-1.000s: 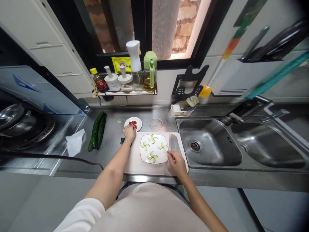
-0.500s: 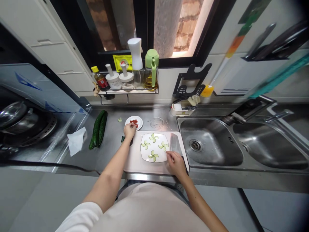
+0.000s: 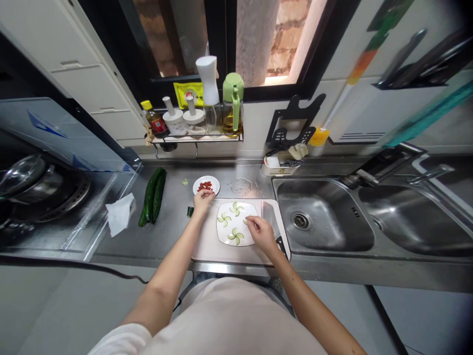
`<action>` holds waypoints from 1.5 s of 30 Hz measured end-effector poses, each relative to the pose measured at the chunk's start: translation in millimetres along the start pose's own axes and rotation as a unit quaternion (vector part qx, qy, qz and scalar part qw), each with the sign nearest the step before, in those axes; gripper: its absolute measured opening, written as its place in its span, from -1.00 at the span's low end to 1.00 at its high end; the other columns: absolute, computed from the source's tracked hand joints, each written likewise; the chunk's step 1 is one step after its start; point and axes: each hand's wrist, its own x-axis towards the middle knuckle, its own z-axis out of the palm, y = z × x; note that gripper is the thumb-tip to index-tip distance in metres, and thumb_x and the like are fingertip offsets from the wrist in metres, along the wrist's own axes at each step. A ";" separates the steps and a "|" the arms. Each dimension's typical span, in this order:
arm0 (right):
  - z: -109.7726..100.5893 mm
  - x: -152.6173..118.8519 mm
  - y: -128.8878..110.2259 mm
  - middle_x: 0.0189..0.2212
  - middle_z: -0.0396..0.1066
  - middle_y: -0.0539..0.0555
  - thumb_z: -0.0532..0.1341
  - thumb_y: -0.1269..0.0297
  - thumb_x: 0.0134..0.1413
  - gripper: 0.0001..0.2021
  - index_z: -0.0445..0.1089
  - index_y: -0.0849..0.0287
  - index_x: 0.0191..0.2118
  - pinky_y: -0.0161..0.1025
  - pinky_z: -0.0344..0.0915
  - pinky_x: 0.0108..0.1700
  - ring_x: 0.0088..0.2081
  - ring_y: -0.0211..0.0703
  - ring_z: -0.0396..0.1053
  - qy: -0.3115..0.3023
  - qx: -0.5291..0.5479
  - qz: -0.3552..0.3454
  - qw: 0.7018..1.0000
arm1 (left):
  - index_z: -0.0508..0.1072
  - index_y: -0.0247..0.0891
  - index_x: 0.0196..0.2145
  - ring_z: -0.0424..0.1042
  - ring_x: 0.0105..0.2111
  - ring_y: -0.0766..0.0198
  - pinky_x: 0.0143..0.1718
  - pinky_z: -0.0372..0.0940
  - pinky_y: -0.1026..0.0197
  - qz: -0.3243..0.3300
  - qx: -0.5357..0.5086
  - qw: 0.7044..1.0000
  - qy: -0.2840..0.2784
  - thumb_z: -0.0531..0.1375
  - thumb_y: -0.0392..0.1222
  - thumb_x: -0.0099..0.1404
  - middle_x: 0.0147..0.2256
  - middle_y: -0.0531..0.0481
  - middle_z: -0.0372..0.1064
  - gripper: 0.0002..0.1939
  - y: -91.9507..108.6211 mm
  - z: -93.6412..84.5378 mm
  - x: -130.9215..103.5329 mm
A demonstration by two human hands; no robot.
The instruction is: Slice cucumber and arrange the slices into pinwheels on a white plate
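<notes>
Cucumber slices (image 3: 236,237), fanned into pinwheels, lie on a white plate (image 3: 235,222) between the two hands. The right hand (image 3: 261,231) reaches over the plate's side nearest it, thumb and fingertips drawn together at a slice there; whether they pinch it or only touch it cannot be told. That hand covers most of this pinwheel, while the other three show in full. The left hand (image 3: 202,201) is at the near edge of a small white dish (image 3: 217,186), its fingers bunched beside the red pieces (image 3: 205,186); whether one is between the tips cannot be made out.

Under the plate is a cutting board (image 3: 207,241), which probably serves as a steady base within reach of both hands. A knife (image 3: 271,213) lies along the board just beyond the right hand, seemingly set aside to leave the plate free. The small dish sits right by the left hand, perhaps so its contents can be picked up without stretching. Just left of that hand is a dark green cucumber stub (image 3: 189,211); farther out lie whole cucumbers (image 3: 152,197) and white paper (image 3: 119,214). Beyond the right hand is the sink (image 3: 332,222).
</notes>
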 end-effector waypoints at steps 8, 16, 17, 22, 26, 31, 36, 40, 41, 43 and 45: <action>-7.9 56.1 -33.9 -0.32 0.42 0.08 0.05 0.29 0.20 -0.79 0.43 0.12 -0.20 -0.21 0.19 -0.18 -0.23 -0.11 0.28 -0.035 -0.104 -0.109 0.988 | 0.48 -0.29 -0.44 0.24 -0.56 0.42 -0.47 0.17 0.34 0.053 0.112 0.986 -0.110 0.28 -0.16 -0.01 -0.51 0.06 0.39 -0.83 20.9 14.1 -25.5; -12.1 84.8 -44.8 -0.28 0.32 0.15 0.09 0.30 0.20 -0.82 0.42 0.18 -0.23 -0.20 0.06 -0.23 -0.22 -0.07 0.15 -0.155 -0.305 -0.243 0.908 | 0.49 -0.29 -0.43 0.27 -0.52 0.41 -0.45 0.19 0.35 0.077 0.189 0.949 -0.240 0.26 -0.16 0.02 -0.47 0.05 0.42 -0.85 36.1 21.0 -40.9; -12.1 85.0 -44.5 -0.28 0.32 0.15 0.08 0.30 0.21 -0.81 0.43 0.19 -0.23 -0.20 0.05 -0.23 -0.22 -0.08 0.14 -0.166 -0.310 -0.251 0.902 | 0.48 -0.29 -0.45 0.27 -0.52 0.41 -0.45 0.19 0.35 0.076 0.199 0.945 -0.249 0.26 -0.16 0.02 -0.47 0.05 0.41 -0.85 37.3 21.4 -42.4; -10.0 82.1 -41.6 -0.29 0.30 0.16 0.05 0.29 0.24 -0.77 0.43 0.18 -0.17 -0.20 0.04 -0.22 -0.20 -0.08 0.13 -0.200 -0.297 -0.258 0.897 | 0.47 -0.29 -0.48 0.28 -0.53 0.40 -0.46 0.18 0.36 0.063 0.232 0.930 -0.277 0.26 -0.16 0.01 -0.51 0.07 0.39 -0.86 38.5 23.8 -45.9; -7.5 80.0 -38.5 -0.30 0.29 0.15 0.07 0.31 0.22 -0.79 0.44 0.19 -0.17 -0.20 0.06 -0.19 -0.19 -0.07 0.14 -0.203 -0.271 -0.248 0.908 | 0.48 -0.30 -0.48 0.28 -0.54 0.40 -0.48 0.17 0.36 0.071 0.237 0.922 -0.297 0.27 -0.15 0.01 -0.53 0.08 0.39 -0.85 36.2 25.1 -44.9; -4.7 79.1 -34.1 -0.31 0.31 0.16 0.07 0.32 0.20 -0.80 0.43 0.23 -0.26 -0.21 0.08 -0.18 -0.20 -0.08 0.17 -0.199 -0.269 -0.227 0.915 | 0.50 -0.31 -0.44 0.30 -0.52 0.40 -0.46 0.19 0.36 0.071 0.220 0.921 -0.313 0.28 -0.18 0.01 -0.48 0.05 0.42 -0.84 33.2 23.9 -43.5; -0.3 77.9 -20.7 -0.37 0.36 0.09 0.10 0.35 0.14 -0.85 0.40 0.20 -0.35 -0.27 0.12 -0.23 -0.27 -0.16 0.23 -0.142 -0.169 -0.137 0.966 | 0.46 -0.31 -0.15 0.29 -0.51 0.43 -0.43 0.21 0.36 0.051 0.142 0.936 -0.318 0.30 -0.17 0.00 -0.34 0.00 0.44 -0.59 30.4 16.9 -38.3; 8.6 76.2 -2.4 -0.42 0.40 0.02 0.12 0.40 0.05 -0.89 0.38 0.18 -0.41 -0.33 0.17 -0.28 -0.33 -0.22 0.29 -0.106 -0.048 -0.045 0.992 | 0.46 -0.30 -0.16 0.32 -0.47 0.40 -0.38 0.23 0.34 0.037 0.149 0.950 -0.273 0.31 -0.19 -0.02 -0.32 -0.01 0.44 -0.60 25.1 11.4 -32.5; 11.5 75.6 2.4 -0.42 0.41 0.01 0.12 0.40 0.04 -0.89 0.38 0.18 -0.41 -0.34 0.17 -0.30 -0.35 -0.24 0.31 -0.103 -0.023 -0.025 0.994 | 0.48 -0.29 -0.19 0.33 -0.46 0.39 -0.37 0.23 0.33 0.037 0.164 0.951 -0.260 0.30 -0.19 -0.01 -0.34 0.00 0.44 -0.63 23.3 11.0 -32.0; 17.4 74.6 10.9 -0.43 0.42 0.00 0.12 0.40 0.02 -0.89 0.39 0.18 -0.41 -0.35 0.17 -0.32 -0.37 -0.25 0.32 -0.101 0.000 0.002 0.995 | 0.49 -0.27 -0.24 0.33 -0.47 0.38 -0.37 0.23 0.33 0.041 0.196 0.950 -0.240 0.29 -0.19 0.01 -0.36 0.01 0.44 -0.69 19.6 11.8 -32.7; 22.5 73.9 17.8 -0.44 0.43 -0.01 0.12 0.40 0.02 -0.89 0.39 0.18 -0.42 -0.35 0.16 -0.32 -0.38 -0.25 0.32 -0.099 -0.021 0.012 0.995 | 0.50 -0.26 -0.26 0.34 -0.47 0.36 -0.37 0.23 0.32 0.050 0.226 0.945 -0.230 0.27 -0.21 0.03 -0.37 0.02 0.45 -0.74 15.6 14.3 -34.9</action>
